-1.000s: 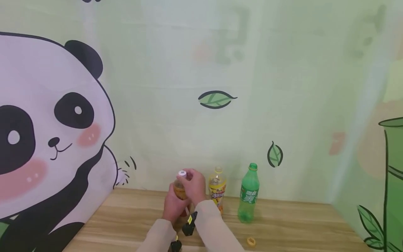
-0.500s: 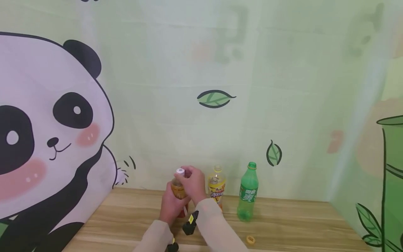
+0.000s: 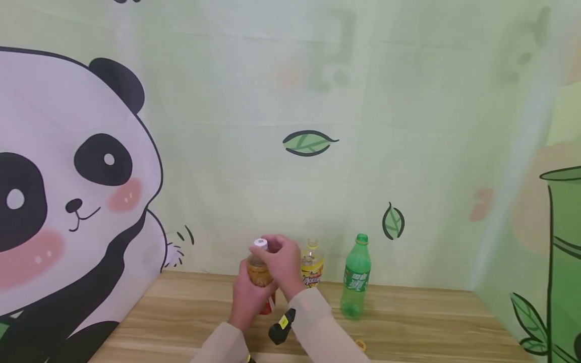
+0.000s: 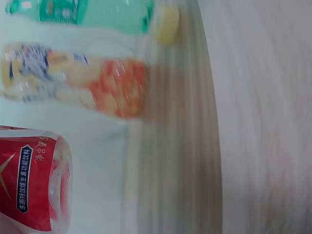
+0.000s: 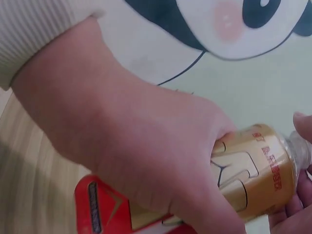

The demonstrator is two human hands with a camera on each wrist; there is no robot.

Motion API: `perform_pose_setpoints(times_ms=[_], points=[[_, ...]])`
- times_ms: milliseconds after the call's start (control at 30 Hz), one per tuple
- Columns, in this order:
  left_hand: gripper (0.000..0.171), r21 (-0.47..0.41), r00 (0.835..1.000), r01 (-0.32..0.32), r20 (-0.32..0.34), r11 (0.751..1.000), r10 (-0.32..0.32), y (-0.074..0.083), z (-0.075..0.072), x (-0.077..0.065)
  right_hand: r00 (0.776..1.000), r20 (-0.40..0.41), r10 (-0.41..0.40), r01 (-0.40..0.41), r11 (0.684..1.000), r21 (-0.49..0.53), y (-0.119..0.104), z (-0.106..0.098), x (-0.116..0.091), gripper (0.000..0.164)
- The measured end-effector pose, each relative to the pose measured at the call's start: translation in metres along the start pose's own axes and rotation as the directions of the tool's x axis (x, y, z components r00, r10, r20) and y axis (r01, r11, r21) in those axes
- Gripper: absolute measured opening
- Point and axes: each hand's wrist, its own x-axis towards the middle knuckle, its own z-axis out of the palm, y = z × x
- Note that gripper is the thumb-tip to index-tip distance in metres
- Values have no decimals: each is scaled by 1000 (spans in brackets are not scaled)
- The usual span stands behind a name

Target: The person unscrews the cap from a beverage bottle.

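Note:
In the head view my left hand wraps around a plastic drink bottle with a gold and red label. The thumb and fingers of my right hand pinch its white cap from the right side. In the left wrist view the base of this bottle appears raised off the tabletop. The right wrist view shows my left hand curled around the label. At its right edge, the bottle's clear neck lies between fingers of my right hand.
An uncapped bottle with a yellow label stands just right of my hands, partly behind the right arm. Farther right is an uncapped green bottle. A loose yellow cap lies near the front of the wooden table.
The bottle and both hands have risen slightly. My right wrist has turned a little at the cap, and its sleeve now covers more of the yellow-labelled bottle and the loose cap.

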Motion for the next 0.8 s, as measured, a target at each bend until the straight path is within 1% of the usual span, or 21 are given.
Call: perform_pose_setpoints(times_ms=[100,233,333,400,567,667,800], points=[[77,-34,1000,-11,12,999,12,11,3,-6,1000,-14,-22,22,1000,11,-8,-7,-5,38],[76,-50,998,-50,43,998,52,21,7,-11,1000,-7,-30,30,999,12,-17,-21,-11,37],[78,-62,994,-64,90,996,69,28,9,-16,1000,14,-15,15,1000,-10,-20,-35,-15,37],[79,-63,989,-61,128,996,69,33,10,-20,1000,26,-5,6,999,-32,-21,-45,-18,37],[78,-80,970,-54,233,995,71,41,14,-29,999,43,9,-6,997,-71,-24,-67,-28,34],[77,-106,953,-52,293,993,81,47,16,-36,999,48,18,-14,997,-75,-25,-79,-34,33],[78,-128,924,-44,372,991,90,54,18,-45,998,51,40,-36,997,-70,-27,-94,-42,32]])
